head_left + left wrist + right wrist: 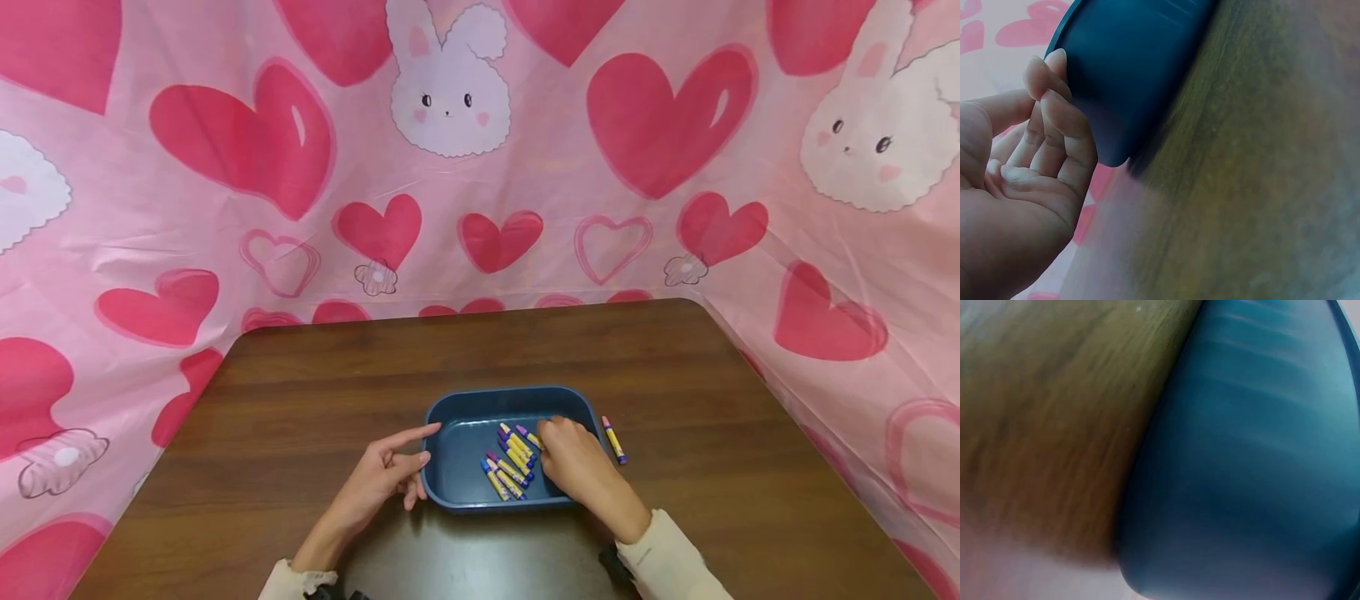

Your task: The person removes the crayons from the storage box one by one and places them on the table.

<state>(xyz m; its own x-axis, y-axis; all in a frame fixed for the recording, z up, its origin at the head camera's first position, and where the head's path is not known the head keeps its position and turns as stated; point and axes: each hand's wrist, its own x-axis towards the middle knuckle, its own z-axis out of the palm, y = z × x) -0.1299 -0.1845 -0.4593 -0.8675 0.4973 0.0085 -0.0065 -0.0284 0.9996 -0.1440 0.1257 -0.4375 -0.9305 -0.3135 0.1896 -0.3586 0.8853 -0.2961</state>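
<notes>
A dark blue tray stands on the table with several crayons in yellow wrappers lying inside. My left hand rests at the tray's left end, index finger and thumb extended to touch the rim, other fingers bent loosely outside it. In the left wrist view that hand is beside the tray's wall. Over the tray's right part, my right hand has its fingers curled down and pinches the end of a purple-tipped crayon. The right wrist view shows only the tray's outer wall, no fingers.
One pink-tipped crayon lies on the brown wooden table just right of the tray. A pink curtain with hearts and rabbits hangs behind and on both sides of the table.
</notes>
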